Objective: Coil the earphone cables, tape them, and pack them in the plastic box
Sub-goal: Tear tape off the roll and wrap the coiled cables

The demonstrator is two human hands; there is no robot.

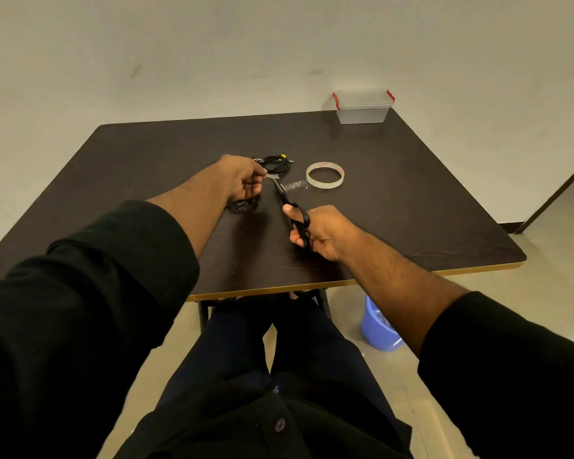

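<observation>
Our left hand (246, 180) pinches tape, seemingly on the limp, springy earphone coil (275, 164); right hand (318, 231) grips scissors (290, 207).

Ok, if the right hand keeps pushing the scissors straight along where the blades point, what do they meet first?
Likely the clear tape strip stretched from the tape roll to the left hand; the scissors in the right hand have their tips at it. Beyond lies the coiled cable; depth is unclear.
</observation>
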